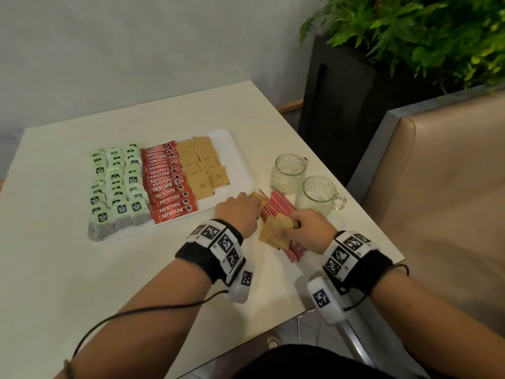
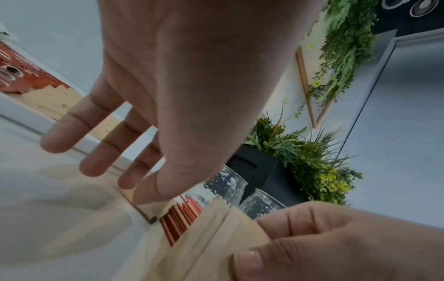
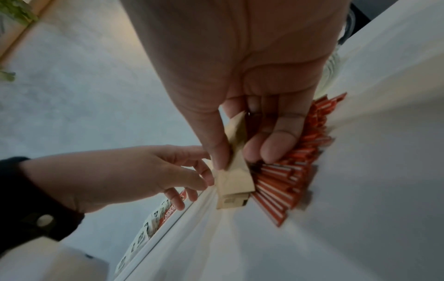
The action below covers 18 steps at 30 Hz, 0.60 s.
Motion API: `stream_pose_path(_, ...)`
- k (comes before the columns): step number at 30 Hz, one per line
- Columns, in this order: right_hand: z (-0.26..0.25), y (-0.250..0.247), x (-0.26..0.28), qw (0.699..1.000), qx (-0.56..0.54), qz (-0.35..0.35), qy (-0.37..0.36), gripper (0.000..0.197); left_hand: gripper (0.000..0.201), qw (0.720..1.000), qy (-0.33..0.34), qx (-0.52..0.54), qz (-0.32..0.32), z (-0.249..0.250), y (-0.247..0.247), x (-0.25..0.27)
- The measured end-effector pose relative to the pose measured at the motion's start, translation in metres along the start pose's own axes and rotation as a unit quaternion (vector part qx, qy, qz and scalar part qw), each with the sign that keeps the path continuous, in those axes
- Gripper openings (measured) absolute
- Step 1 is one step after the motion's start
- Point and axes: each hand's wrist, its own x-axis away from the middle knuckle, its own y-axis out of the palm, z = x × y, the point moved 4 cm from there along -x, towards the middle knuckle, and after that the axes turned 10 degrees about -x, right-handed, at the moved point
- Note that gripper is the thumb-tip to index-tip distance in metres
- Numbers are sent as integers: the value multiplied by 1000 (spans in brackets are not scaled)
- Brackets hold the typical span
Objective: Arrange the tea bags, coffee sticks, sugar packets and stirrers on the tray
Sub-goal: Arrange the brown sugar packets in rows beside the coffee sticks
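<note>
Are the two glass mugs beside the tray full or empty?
Empty. Both glass mugs stand upright on the table; their clear walls show nothing inside.

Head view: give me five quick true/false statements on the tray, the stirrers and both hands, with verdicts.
1. The tea bags fill the left end of the tray. True.
2. The red-striped stirrers are lined up on the tray. False: they lie on the table, right of the tray.
3. The right hand pinches brown sugar packets. True.
4. Both glass mugs hold stirrers. False: they are empty.
5. The left hand grips a coffee stick. False: its fingers are relaxed, its thumb on a sugar packet; the coffee sticks lie on the tray.
</note>
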Motion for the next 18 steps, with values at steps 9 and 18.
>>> stream_pose_path(9, 0, 3, -3, 1000, -1, 6, 9, 24, 63, 991, -134, -22, 17, -15, 3, 4)
stream_pose_path(18, -14, 5, -6, 1000, 14, -3, -16, 25, 72, 978, -171, 118, 8, -26, 13, -5)
